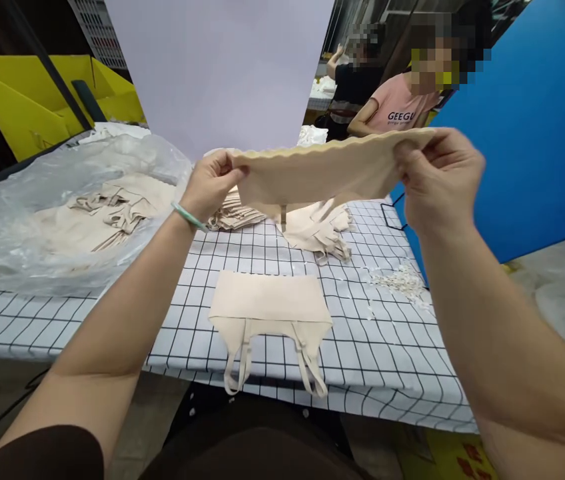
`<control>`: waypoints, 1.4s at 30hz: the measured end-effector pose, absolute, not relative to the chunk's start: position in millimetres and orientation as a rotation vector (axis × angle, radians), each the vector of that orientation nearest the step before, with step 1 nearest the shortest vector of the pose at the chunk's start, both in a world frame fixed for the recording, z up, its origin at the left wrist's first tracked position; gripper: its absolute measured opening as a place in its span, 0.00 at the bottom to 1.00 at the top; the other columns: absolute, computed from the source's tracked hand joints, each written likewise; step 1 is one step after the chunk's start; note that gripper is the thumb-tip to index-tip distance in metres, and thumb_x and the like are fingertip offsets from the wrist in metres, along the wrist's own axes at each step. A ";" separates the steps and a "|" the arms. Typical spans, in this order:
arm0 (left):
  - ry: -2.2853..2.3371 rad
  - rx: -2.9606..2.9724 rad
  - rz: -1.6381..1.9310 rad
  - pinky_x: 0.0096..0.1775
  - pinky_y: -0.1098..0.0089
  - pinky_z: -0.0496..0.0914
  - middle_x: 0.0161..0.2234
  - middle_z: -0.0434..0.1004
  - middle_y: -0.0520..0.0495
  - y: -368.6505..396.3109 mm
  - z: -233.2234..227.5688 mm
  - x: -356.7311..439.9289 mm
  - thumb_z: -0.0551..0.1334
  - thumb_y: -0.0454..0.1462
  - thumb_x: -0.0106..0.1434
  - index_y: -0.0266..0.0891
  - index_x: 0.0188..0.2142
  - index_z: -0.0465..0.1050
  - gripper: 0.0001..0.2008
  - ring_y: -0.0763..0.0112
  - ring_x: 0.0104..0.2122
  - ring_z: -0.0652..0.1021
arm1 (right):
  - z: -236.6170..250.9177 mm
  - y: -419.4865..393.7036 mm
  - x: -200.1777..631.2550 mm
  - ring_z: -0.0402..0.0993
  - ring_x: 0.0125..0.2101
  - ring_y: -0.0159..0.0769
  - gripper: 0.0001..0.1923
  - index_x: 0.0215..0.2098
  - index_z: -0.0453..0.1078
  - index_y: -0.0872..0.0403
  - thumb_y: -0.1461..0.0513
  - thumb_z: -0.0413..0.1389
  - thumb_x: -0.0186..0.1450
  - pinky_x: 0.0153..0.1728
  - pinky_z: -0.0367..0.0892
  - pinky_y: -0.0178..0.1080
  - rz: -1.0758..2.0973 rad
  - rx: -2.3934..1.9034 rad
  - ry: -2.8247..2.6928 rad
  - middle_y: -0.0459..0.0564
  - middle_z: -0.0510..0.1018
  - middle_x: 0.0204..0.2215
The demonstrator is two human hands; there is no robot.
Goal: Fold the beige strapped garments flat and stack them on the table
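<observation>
A beige strappy top point(317, 175) with a wavy edge is stretched between my two hands above the table. My left hand point(212, 181) pinches its left corner, thumb on the near side. Gripping the right end is my right hand point(440, 173), closed on the same edge. One strap with a slider dangles below the fabric. Below, a second beige strappy top point(270, 300) lies flat on the checked cloth, straps toward me. Farther back sit a neat stack of beige tops point(238, 212) and a loose pile of tops point(312, 230), both partly hidden by the held one.
A clear plastic bag point(7, 220) with more beige garments lies at left. Small pale scraps point(402, 283) are scattered at right on the checked tablecloth point(382, 353). A blue panel point(527, 153) stands at right, a pale panel point(217, 73) behind. Two people are in the background.
</observation>
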State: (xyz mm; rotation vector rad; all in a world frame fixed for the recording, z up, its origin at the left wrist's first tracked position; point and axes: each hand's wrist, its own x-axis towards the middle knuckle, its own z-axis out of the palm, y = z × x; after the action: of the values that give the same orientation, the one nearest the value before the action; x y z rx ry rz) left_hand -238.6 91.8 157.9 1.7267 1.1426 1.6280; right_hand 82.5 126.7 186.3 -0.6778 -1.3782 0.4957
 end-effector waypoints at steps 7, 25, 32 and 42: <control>1.039 1.392 1.340 0.28 0.73 0.73 0.32 0.77 0.50 -42.5 156.5 -257.7 0.72 0.43 0.56 0.39 0.36 0.73 0.14 0.72 0.29 0.77 | 162.6 -9.6 74.4 0.74 0.29 0.35 0.12 0.33 0.78 0.49 0.52 0.68 0.55 0.28 0.72 0.41 0.597 -1.059 -1.264 0.46 0.79 0.31; 1.559 0.935 1.036 0.24 0.72 0.68 0.24 0.73 0.52 -55.8 14.5 -253.5 0.69 0.40 0.49 0.37 0.31 0.72 0.12 0.74 0.23 0.72 | -3.9 -39.4 70.2 0.72 0.29 0.35 0.21 0.44 0.74 0.52 0.47 0.58 0.62 0.32 0.68 0.38 0.750 -1.649 -1.440 0.51 0.80 0.35; 1.696 1.109 1.055 0.25 0.73 0.67 0.23 0.72 0.52 -37.2 2.5 -254.6 0.66 0.40 0.50 0.38 0.28 0.72 0.09 0.73 0.24 0.71 | -3.3 -19.7 59.2 0.69 0.24 0.35 0.18 0.44 0.74 0.53 0.52 0.56 0.61 0.31 0.67 0.40 0.631 -1.699 -1.561 0.50 0.78 0.32; 1.912 1.396 0.845 0.33 0.69 0.69 0.26 0.75 0.50 -33.8 9.0 -252.9 0.61 0.36 0.57 0.40 0.28 0.71 0.03 0.68 0.28 0.74 | -23.4 -10.9 57.9 0.72 0.35 0.42 0.16 0.46 0.72 0.54 0.57 0.50 0.65 0.42 0.69 0.48 0.383 -1.668 -1.726 0.56 0.77 0.40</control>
State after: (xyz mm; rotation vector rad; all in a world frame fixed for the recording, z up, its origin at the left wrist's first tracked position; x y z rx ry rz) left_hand -252.9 -33.8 9.0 1.3957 1.9120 0.8448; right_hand 57.9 -10.9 -23.4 -1.6676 -1.7258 0.3831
